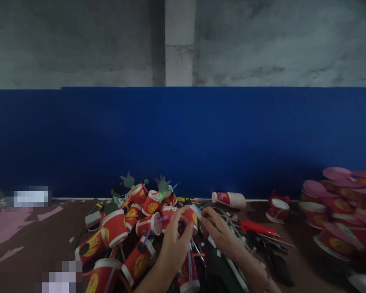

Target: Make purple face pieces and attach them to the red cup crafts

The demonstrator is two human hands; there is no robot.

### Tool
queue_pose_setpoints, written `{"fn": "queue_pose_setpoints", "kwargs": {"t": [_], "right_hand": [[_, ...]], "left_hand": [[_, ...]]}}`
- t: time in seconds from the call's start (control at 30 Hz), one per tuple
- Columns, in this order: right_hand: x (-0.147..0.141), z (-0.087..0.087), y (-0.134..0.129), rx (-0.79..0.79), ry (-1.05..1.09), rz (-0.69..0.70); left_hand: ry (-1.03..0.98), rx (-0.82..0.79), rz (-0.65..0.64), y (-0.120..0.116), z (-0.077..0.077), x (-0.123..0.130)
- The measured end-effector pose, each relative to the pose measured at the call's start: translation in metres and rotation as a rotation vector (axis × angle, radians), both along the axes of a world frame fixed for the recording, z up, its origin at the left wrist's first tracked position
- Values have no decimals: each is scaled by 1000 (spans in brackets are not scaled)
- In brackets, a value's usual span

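In the head view, my left hand (pixel 177 235) is closed around a red paper cup (pixel 190 216) with a yellow print, held tilted above the cluttered table. My right hand (pixel 217 228) is just right of it, fingers bent and drawn together near the cup's whitish rim (pixel 197 211). Whatever those fingertips pinch, if anything, is too small and dim to name. Below my hands lies another red paper cup (pixel 189 270). Left of them is a heap of red cups (pixel 114 228), some with coloured straws and green paper leaf shapes (pixel 163 184).
A stack of nested cups (pixel 228 200) lies by the blue wall panel (pixel 232 138). A red-handled tool (pixel 259 228) and black scissors-like tools (pixel 273 256) lie to the right. Cups with pink paper discs (pixel 335 203) pile up far right. Pink paper (pixel 6 228) covers the left.
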State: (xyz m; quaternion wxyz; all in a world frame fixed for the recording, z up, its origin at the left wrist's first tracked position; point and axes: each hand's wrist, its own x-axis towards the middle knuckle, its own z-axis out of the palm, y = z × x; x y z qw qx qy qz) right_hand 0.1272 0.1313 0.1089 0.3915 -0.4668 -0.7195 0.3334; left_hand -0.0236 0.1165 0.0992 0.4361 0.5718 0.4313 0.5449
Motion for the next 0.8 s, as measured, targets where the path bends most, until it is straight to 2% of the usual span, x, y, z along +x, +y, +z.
{"fn": "queue_pose_setpoints", "kwargs": {"t": [0.1, 0.27, 0.47, 0.57, 0.8], "right_hand": [[-7, 1, -8, 42, -15, 16], [-10, -1, -10, 114, -55, -17], [-10, -3, -12, 201, -168, -70], [-11, -2, -15, 239, -241, -52], [-15, -1, -21, 336, -318, -48]], "left_hand": [[268, 186, -65, -3, -3, -5], [513, 274, -57, -8, -10, -7], [416, 291, -27, -9, -10, -4], [363, 273, 22, -7, -6, -5], [381, 309, 66, -2, 1, -11]]}}
